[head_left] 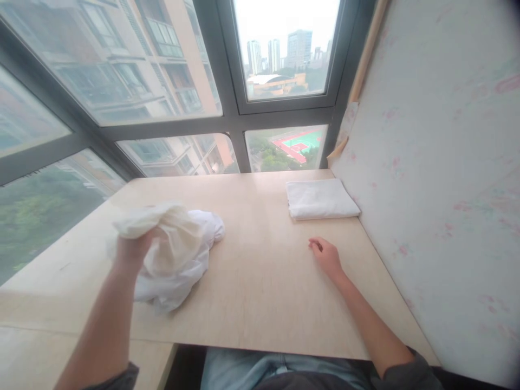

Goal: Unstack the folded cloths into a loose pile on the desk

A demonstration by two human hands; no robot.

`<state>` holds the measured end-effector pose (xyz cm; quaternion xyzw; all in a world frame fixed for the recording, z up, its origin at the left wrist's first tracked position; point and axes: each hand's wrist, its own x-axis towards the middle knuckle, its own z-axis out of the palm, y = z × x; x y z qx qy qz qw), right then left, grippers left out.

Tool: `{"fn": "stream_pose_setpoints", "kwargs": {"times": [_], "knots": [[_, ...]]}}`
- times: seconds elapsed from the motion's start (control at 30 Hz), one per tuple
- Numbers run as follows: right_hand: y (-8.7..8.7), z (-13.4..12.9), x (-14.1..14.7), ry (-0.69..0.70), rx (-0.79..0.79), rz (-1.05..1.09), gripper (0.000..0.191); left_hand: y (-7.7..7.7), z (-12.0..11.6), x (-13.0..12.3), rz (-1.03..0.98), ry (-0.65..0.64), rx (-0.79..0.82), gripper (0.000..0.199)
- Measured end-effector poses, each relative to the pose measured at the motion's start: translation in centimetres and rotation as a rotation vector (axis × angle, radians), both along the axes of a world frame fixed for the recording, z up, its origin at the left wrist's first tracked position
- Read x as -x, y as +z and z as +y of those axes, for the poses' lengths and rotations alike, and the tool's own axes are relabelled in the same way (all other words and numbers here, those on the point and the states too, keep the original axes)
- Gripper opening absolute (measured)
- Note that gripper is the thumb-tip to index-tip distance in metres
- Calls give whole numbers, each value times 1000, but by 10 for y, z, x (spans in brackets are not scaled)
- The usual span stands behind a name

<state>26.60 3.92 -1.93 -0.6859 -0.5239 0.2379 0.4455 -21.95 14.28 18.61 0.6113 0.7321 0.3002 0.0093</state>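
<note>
My left hand (135, 248) is closed on a cream-coloured cloth (179, 238), part of which drapes over the fingers and hides them. Beneath and beside that cloth lies a crumpled white cloth (182, 287), bunched in a loose heap on the left of the pale tabletop. My right hand (326, 254) rests over the right half of the table, its fingers curled in with nothing seen in them. Just beyond it, apart from the fingers, a white cloth folded into a flat rectangle (323, 199) lies near the wall.
The pale wood-look tabletop (252, 281) runs up to dark-framed windows (233, 116) at the back and left. On the right stands a wall (439, 179) with faded floral paper, peeling near the window corner. My lap is at the front edge.
</note>
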Motion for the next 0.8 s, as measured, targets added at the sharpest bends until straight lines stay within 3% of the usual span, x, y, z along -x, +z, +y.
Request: {"fn": "stream_pose_setpoints", "kwargs": {"times": [0.07, 0.13, 0.23, 0.33, 0.4, 0.47, 0.53, 0.6, 0.7, 0.8], "knots": [[0, 0, 0, -1, -2, -1, 31, -43, -15, -8, 50, -16, 142, 45], [1, 0, 0, 0, 1, 5, 31, -67, -26, -13, 96, -28, 219, 52], [1, 0, 1, -4, 11, 12, 31, -67, -36, -19, 183, 16, 184, 61], [1, 4, -1, -7, 29, 9, 33, -57, -52, -37, 217, 13, -93, 56], [4, 13, -7, -13, 37, -8, 36, -64, -67, -61, 105, -59, -245, 43], [12, 28, -19, -34, 35, -56, 39, -86, -81, -95, -84, -222, -194, 31], [23, 50, -35, -63, 25, -138, 40, -117, -92, -132, -216, -440, 28, 29], [36, 78, -54, -73, 21, -239, 41, -146, -97, -165, -225, -561, 196, 31], [52, 119, -79, -14, 65, -388, 47, -172, -98, -193, -197, -583, 255, 31], [57, 148, -96, 70, 162, -510, 56, -177, -95, -196, -194, -559, 255, 30]]}}
